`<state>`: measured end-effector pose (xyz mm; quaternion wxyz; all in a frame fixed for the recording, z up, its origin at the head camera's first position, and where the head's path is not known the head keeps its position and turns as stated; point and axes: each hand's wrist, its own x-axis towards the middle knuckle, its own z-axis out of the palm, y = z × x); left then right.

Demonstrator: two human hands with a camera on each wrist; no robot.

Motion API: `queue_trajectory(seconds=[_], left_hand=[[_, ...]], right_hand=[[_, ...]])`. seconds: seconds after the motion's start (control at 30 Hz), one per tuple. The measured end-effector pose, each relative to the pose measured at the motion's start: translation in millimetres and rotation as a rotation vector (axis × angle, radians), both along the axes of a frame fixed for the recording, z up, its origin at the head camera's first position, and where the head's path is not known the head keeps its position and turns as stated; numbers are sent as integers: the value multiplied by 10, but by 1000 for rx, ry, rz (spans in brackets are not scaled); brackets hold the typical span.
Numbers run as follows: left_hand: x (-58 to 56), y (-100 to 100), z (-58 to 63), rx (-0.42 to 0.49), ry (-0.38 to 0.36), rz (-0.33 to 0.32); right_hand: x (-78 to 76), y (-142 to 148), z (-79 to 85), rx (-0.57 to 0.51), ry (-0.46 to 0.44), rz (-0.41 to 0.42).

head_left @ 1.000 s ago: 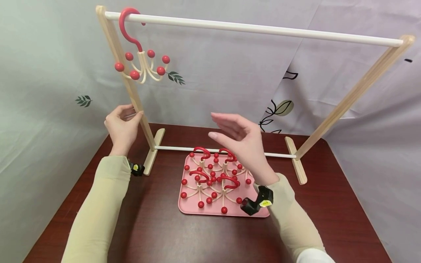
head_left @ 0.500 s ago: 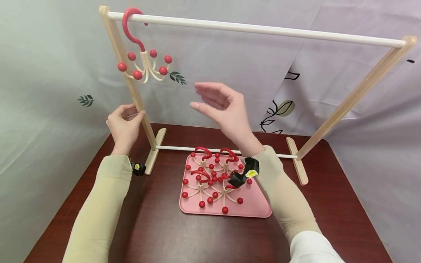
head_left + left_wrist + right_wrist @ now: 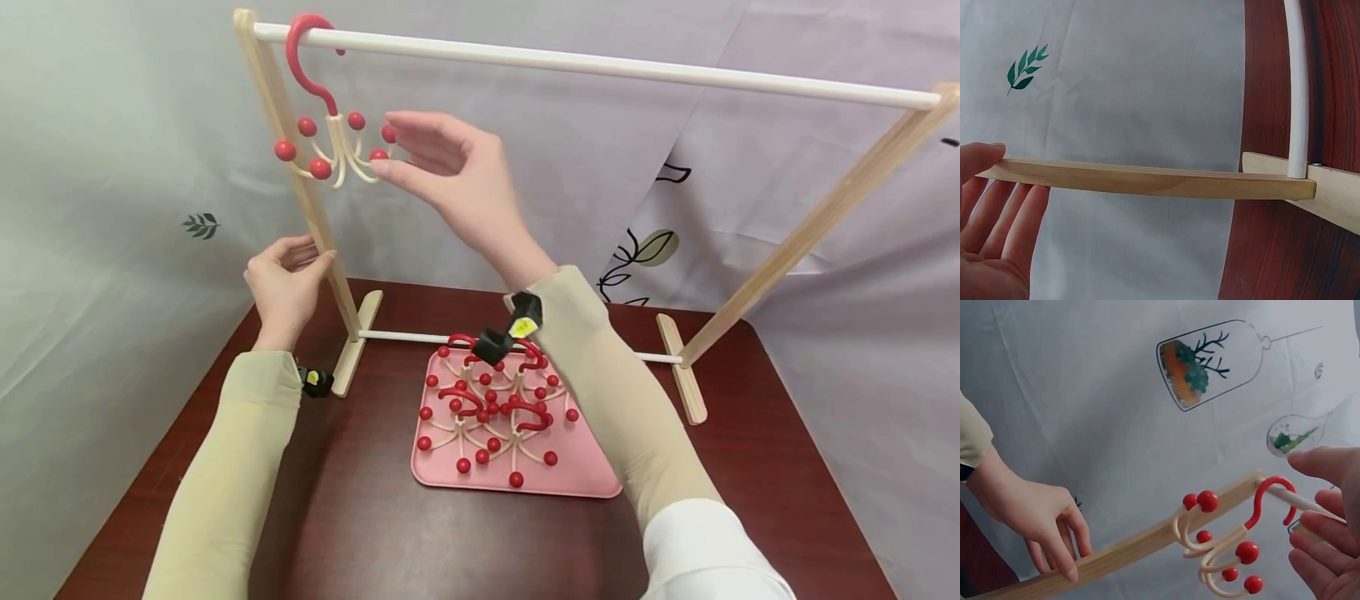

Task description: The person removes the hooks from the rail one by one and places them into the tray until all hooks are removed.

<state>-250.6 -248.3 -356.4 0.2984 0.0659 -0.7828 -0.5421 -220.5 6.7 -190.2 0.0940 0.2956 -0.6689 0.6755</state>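
Observation:
My left hand (image 3: 285, 287) grips the rack's left wooden post (image 3: 309, 200) partway up. In the left wrist view the thumb lies on one side of the post (image 3: 1147, 180) and the fingers (image 3: 1025, 215) on the other. A multi-armed hanger (image 3: 339, 142) with a red hook and red ball tips hangs from the left end of the white rod (image 3: 600, 68). Just right of it is my right hand (image 3: 465, 179), thumb and fingers spread. The right wrist view shows a gap between this hand (image 3: 1325, 531) and the hanger (image 3: 1235, 532).
Several similar hangers (image 3: 460, 425) lie on a pink tray (image 3: 585, 471) on the dark red table (image 3: 360, 517). The rack's right post (image 3: 817, 217) slants at the right. A lower white bar (image 3: 405, 337) joins its feet. Pale patterned cloth (image 3: 525, 167) hangs behind.
My right hand has risen from above the tray and moved left to beside the hanging hanger. The left hand keeps its grip on the post. The view has shifted slightly.

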Motion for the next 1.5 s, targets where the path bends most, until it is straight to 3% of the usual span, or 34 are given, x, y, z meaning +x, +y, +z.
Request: queue_trajectory(seconds=[0.33, 0.77, 0.93, 1.17, 1.27, 1.5], left_hand=[[-6, 22, -4, 6, 4, -9], [9, 24, -12, 0, 14, 5], [0, 38, -15, 15, 32, -3], [5, 52, -6, 34, 40, -17], [-1, 50, -9, 34, 38, -20], [-9, 45, -17, 44, 37, -24]], right_hand=[[-171, -336, 287, 169, -7, -16], [-336, -586, 318, 346, 6, 60], [-402, -593, 291, 278, -2, 20], [-514, -478, 270, 145, 53, -236], [-527, -382, 270, 101, 85, -309], [-386, -147, 349, -51, 138, -329]])
